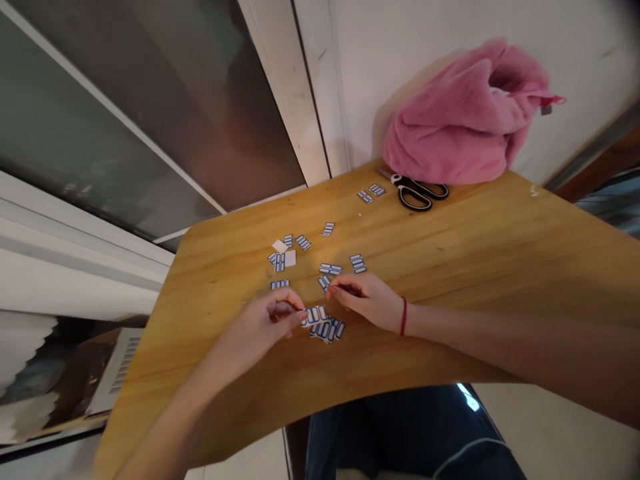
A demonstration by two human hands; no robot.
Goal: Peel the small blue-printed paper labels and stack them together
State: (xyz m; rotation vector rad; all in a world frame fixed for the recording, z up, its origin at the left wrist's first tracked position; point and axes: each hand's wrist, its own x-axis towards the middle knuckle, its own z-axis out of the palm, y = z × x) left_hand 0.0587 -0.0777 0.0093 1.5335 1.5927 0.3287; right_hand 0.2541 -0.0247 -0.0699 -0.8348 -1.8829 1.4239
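Note:
My left hand (280, 313) pinches a small white label sheet with blue-bordered boxes (316, 314) between thumb and fingers. Just below it lies a loose pile of similar label sheets (328, 330), partly covered by the held one. Close by on the right, my right hand (363, 298) has its fingers drawn together at the edge of another label sheet (324, 283); whether it grips this sheet is hard to make out. A red cord circles the right wrist.
More label sheets (303, 242) are scattered over the wooden table (240, 253), along with blank white pieces (291, 258). Black-handled scissors (415, 193) lie at the back beside a pink plush bundle (455, 127) against the wall. A sliding glass panel (200, 100) borders the left.

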